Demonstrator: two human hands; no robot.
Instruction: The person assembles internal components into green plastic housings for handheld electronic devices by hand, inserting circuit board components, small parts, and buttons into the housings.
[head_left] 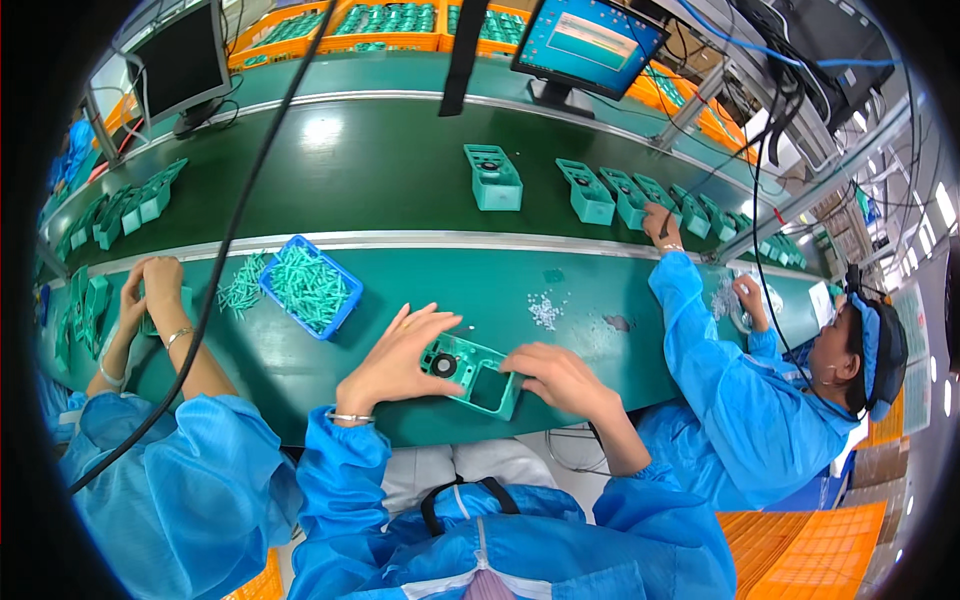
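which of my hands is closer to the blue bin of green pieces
Left. Your left hand is just to the lower right of the blue bin; your right hand is farther right, at the green housing's far end.

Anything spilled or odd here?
Slim green pieces lie loose left of the blue bin, like overflow. Small whitish bits lie uncontained on the green worktop; the dark blotch near them may be a stain.

relative to the lit monitor (588, 45), orange crates (408, 43) are seen to its left, a dark monitor (182, 58) farther left, a blue cable (850, 63) to its right.
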